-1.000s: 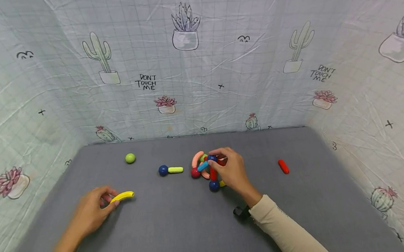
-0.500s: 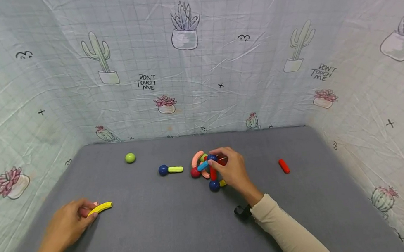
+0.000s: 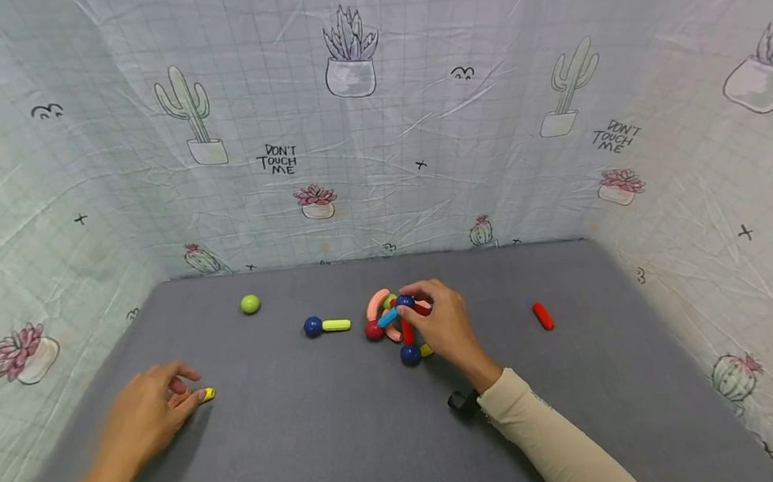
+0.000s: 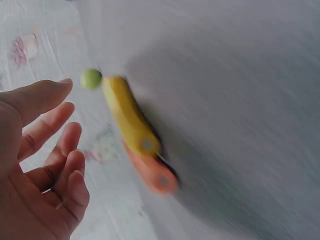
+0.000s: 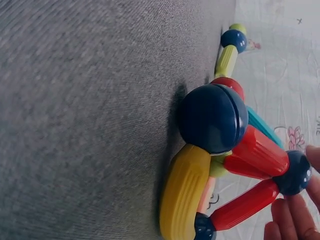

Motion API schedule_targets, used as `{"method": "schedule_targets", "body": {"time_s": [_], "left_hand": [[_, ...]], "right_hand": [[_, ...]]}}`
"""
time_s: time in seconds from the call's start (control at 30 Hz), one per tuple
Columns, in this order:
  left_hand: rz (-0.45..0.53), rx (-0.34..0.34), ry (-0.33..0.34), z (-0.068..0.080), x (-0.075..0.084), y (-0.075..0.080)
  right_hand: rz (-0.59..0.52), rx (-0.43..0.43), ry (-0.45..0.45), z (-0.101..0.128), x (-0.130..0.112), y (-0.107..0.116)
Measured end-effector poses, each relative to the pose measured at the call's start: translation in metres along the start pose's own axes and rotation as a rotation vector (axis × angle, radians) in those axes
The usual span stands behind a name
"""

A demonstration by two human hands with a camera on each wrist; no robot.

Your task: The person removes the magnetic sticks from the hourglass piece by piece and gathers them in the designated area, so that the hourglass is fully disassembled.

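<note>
My left hand (image 3: 155,406) lies open on the grey mat (image 3: 323,439) at the near left, fingers spread and holding nothing. Just past its fingertips (image 4: 67,127) lie a yellow curved stick (image 4: 129,117) and an orange stick (image 4: 155,174) side by side; in the head view only the yellow stick's end (image 3: 207,393) shows. My right hand (image 3: 439,322) holds a small build of coloured sticks and balls (image 3: 396,326) at the mat's middle, pinching near its top dark blue ball (image 3: 404,301). The right wrist view shows the build's (image 5: 220,150) big blue ball, red sticks and yellow curved stick.
A green ball (image 3: 250,303) sits at the back left. A dark blue ball joined to a yellow-green stick (image 3: 325,326) lies left of the build. A lone red stick (image 3: 543,316) lies to the right. Printed cloth walls (image 3: 358,117) close three sides.
My left hand drew the yellow curved stick back to the left and nearer, then let it go and opened. The right hand has stayed on the build.
</note>
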State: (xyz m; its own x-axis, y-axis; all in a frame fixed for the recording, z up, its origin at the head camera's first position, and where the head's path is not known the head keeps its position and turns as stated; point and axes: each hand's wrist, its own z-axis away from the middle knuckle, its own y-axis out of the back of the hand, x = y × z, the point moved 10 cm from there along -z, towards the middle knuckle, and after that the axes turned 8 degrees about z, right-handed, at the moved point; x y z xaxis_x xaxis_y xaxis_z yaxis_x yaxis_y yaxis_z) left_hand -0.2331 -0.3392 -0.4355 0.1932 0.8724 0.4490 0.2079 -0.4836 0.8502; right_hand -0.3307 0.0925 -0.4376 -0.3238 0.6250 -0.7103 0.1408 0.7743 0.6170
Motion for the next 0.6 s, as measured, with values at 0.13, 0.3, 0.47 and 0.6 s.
{"method": "schedule_targets", "body": {"time_s": [0.13, 0.3, 0.47, 0.6], "left_hand": [[0.011, 0.049, -0.073, -0.014, 0.029, -0.003], [0.069, 0.036, -0.110, -0.035, 0.061, -0.016], [0.129, -0.013, -0.101, -0.059, 0.084, -0.038], [0.146, -0.044, -0.108, -0.073, 0.095, -0.057]], "right_hand": [[0.041, 0.046, 0.072, 0.000, -0.017, 0.002], [0.067, 0.089, 0.184, -0.002, -0.046, -0.003], [0.064, 0.063, 0.270, -0.006, -0.068, -0.022], [0.080, -0.008, 0.284, -0.006, -0.075, -0.046]]}}
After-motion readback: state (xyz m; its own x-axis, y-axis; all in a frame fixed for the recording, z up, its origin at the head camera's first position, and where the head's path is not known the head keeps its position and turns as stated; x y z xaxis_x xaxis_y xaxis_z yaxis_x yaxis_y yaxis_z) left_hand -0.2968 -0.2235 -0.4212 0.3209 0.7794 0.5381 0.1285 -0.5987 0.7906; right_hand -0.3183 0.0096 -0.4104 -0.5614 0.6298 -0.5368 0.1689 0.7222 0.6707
